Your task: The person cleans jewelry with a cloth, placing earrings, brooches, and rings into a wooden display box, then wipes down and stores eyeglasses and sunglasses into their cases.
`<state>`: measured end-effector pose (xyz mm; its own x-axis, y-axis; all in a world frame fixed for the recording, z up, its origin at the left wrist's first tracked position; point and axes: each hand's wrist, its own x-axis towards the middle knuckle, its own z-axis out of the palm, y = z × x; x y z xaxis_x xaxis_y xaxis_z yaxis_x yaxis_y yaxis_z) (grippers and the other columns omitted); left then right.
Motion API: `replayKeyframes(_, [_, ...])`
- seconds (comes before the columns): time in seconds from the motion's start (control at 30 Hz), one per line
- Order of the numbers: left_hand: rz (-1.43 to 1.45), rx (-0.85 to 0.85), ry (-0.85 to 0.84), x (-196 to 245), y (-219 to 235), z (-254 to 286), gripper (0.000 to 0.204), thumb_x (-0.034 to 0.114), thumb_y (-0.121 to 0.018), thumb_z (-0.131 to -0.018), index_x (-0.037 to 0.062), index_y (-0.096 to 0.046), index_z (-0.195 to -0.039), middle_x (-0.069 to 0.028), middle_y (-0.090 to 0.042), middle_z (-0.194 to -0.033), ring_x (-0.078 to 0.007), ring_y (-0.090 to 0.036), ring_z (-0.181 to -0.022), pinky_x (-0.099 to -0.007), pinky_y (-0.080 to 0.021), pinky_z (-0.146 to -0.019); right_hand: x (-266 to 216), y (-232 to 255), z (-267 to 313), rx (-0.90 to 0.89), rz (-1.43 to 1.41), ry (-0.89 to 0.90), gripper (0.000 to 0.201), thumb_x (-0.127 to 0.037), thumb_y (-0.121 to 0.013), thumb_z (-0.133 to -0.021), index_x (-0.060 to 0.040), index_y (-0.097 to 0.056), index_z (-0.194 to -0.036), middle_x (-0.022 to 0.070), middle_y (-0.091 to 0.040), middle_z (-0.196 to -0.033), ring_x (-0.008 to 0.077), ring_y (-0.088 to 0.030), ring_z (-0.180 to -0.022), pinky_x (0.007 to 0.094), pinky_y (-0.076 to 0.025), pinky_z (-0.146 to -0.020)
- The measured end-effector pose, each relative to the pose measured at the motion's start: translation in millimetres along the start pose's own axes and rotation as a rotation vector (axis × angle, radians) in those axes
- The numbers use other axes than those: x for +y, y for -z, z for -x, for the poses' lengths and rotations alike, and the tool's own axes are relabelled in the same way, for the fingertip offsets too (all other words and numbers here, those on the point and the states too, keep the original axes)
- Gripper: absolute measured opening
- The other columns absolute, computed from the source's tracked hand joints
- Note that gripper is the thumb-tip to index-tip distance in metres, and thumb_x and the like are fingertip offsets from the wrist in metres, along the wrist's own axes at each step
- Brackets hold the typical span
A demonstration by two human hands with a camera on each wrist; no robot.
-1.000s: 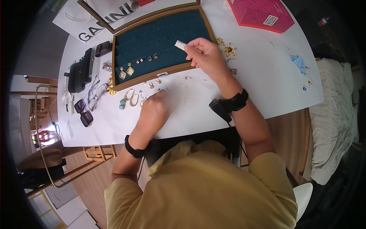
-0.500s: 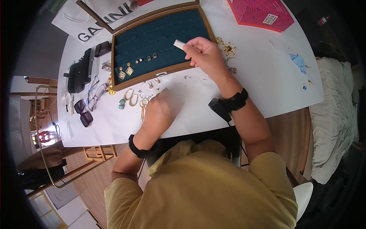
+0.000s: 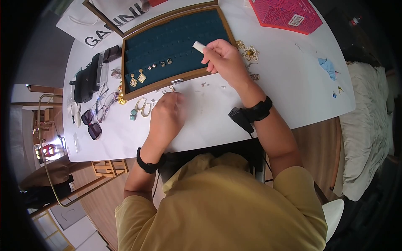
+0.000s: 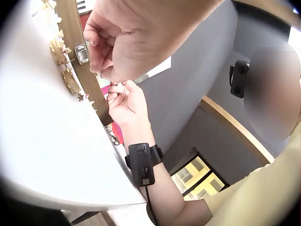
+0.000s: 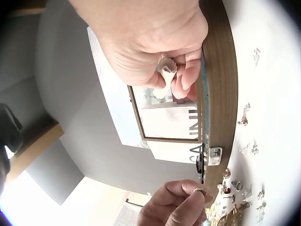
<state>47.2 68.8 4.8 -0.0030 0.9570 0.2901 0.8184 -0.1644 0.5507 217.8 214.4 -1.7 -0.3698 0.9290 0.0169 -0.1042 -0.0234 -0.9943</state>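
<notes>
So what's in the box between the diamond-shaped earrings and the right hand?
The head view shows four small jewelry pieces beside the diamond-shaped earrings, then bare teal lining towards the right hand.

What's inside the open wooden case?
On its teal lining, two diamond-shaped earrings and four smaller pieces show. The right hand and its white piece hide some lining and anything there.

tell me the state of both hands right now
Left hand: closed, pinching a small item too unclear to name.
Right hand: closed, pinching a white piece, perhaps cloth.
</notes>
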Motion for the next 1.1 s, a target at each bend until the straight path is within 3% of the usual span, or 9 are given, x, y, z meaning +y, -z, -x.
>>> replayKeyframes(0.1, [0.189, -0.135, 0.179, 5.1, 10.9, -9.0, 0.01, -0.001, -0.062, -0.081, 0.0007, -0.059, -0.091, -0.0075, -0.062, -0.082, -0.0156, -0.06, -0.067, -0.0262, -0.047, -0.06, -0.1, 0.9, 0.0, -0.036, -0.087, -0.003, 0.022, -0.02, -0.058, -0.095, -0.0003, -0.059, -0.106, 0.0056, -0.065, -0.082, 0.0083, -0.058, -0.064, 0.0213, -0.047, -0.058])
replayKeyframes(0.2, [0.471, -0.136, 0.283, -10.4, 7.6, -22.1, 0.008, 0.01, -0.058, -0.094, 0.0016, -0.059, -0.093, 0.0014, -0.06, -0.083, -0.003, -0.051, -0.068, -0.019, -0.042, -0.06, -4.7, 3.5, -0.2, -0.09, -0.191, -0.039, 0.024, -0.021, -0.056, -0.096, -0.0004, -0.059, -0.109, 0.0069, -0.065, -0.086, 0.0106, -0.06, -0.07, 0.0232, -0.048, -0.063])
replayKeyframes(0.3, [0.647, -0.113, 0.217, -18.3, 8.0, -41.0, 0.009, 0.01, -0.056, -0.096, 0.0011, -0.057, -0.096, 0.0022, -0.06, -0.085, -0.0027, -0.052, -0.071, -0.0186, -0.042, -0.064, -8.8, 5.5, -0.5, -0.117, -0.21, -0.083, 0.025, -0.022, -0.055, -0.097, -0.0005, -0.058, -0.111, 0.0068, -0.064, -0.087, 0.0113, -0.06, -0.072, 0.0239, -0.048, -0.066])
replayKeyframes(0.43, [0.279, -0.114, 0.266, -11.0, 18.9, -70.9, 0.008, 0.011, -0.061, -0.093, 0.0028, -0.062, -0.091, -0.0004, -0.062, -0.084, -0.0048, -0.053, -0.065, -0.0209, -0.044, -0.059, -3.8, 6.2, -3.4, -0.117, -0.206, -0.09, 0.024, -0.021, -0.055, -0.097, -0.0008, -0.059, -0.11, 0.0059, -0.063, -0.085, 0.0106, -0.059, -0.071, 0.023, -0.048, -0.064])
replayKeyframes(0.47, [0.053, 0.001, 0.062, -19.2, 16.1, -79.4, 0.006, 0.01, -0.066, -0.088, 0.0041, -0.066, -0.087, -0.005, -0.063, -0.082, -0.0122, -0.059, -0.062, -0.0254, -0.047, -0.057, -2.8, 6.6, -3.9, -0.117, -0.209, -0.09, 0.024, -0.021, -0.055, -0.097, -0.0008, -0.059, -0.11, 0.0057, -0.063, -0.084, 0.0105, -0.059, -0.071, 0.0228, -0.048, -0.064])
replayKeyframes(0.67, [-0.248, 0.044, -0.119, -43.0, 10.4, -109.3, 0.007, 0.009, -0.068, -0.08, 0.0067, -0.068, -0.087, -0.0103, -0.063, -0.083, -0.0279, -0.065, -0.073, -0.0366, -0.052, -0.064, -5.6, 6.6, -2.9, -0.125, -0.215, -0.103, 0.024, -0.021, -0.056, -0.097, -0.0014, -0.058, -0.11, 0.0055, -0.063, -0.084, 0.0094, -0.058, -0.069, 0.0224, -0.047, -0.064])
replayKeyframes(0.77, [-0.447, 0.06, -0.234, -45.1, 2.7, -113.3, 0.007, 0.009, -0.067, -0.078, 0.0072, -0.067, -0.085, -0.0103, -0.062, -0.083, -0.0287, -0.064, -0.078, -0.0387, -0.052, -0.067, -4.6, 6.6, -3.4, -0.126, -0.218, -0.102, 0.023, -0.021, -0.056, -0.097, -0.0019, -0.058, -0.11, 0.0052, -0.063, -0.083, 0.009, -0.057, -0.068, 0.0222, -0.047, -0.064])
replayKeyframes(0.87, [-0.553, 0.04, -0.252, -47.5, -5.1, -114.6, 0.007, 0.01, -0.067, -0.077, 0.0079, -0.066, -0.084, -0.0092, -0.061, -0.082, -0.0294, -0.063, -0.082, -0.0398, -0.052, -0.069, -4.5, 6.9, -3.2, -0.129, -0.218, -0.103, 0.023, -0.021, -0.056, -0.096, -0.0023, -0.058, -0.11, 0.0049, -0.063, -0.083, 0.0085, -0.057, -0.068, 0.0221, -0.047, -0.064])
replayKeyframes(1.1, [-0.285, -0.013, -0.135, -43.0, -0.6, -106.9, 0.011, 0.012, -0.071, -0.077, 0.0066, -0.069, -0.086, -0.0105, -0.062, -0.084, -0.0303, -0.063, -0.078, -0.039, -0.052, -0.069, -4.0, 6.2, -3.2, -0.128, -0.205, -0.104, 0.024, -0.022, -0.056, -0.096, -0.0022, -0.058, -0.11, 0.0046, -0.063, -0.083, 0.0082, -0.057, -0.067, 0.0222, -0.047, -0.063])
